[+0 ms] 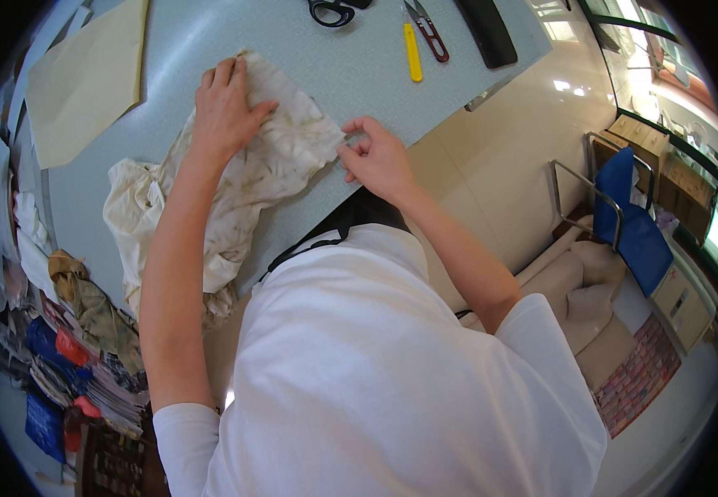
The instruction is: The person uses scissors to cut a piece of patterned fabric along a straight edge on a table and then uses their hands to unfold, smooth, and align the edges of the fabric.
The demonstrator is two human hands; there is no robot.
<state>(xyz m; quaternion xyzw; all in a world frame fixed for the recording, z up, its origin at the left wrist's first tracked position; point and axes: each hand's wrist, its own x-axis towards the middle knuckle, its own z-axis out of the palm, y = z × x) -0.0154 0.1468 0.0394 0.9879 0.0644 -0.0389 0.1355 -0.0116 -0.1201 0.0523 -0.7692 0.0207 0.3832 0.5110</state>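
A crumpled white cloth (pixel 284 130) with brownish stains lies on a grey-blue tabletop (pixel 359 74), its near left part bunched up. My left hand (pixel 225 112) rests palm down on the cloth's far left edge, thumb spread away from the fingers. At the right corner of the cloth, my right hand (pixel 377 158) pinches the edge between thumb and index finger, close to the table's front edge. My left forearm crosses over the cloth and hides part of it.
Black-handled scissors (pixel 332 13), a yellow utility knife (pixel 413 53), red-handled thread snips (pixel 431 34) and a black case (pixel 488 31) lie at the far side. Beige paper (pixel 89 81) is at the left. Piled fabrics (pixel 95 317) flank the table; a blue chair (pixel 623 211) stands right.
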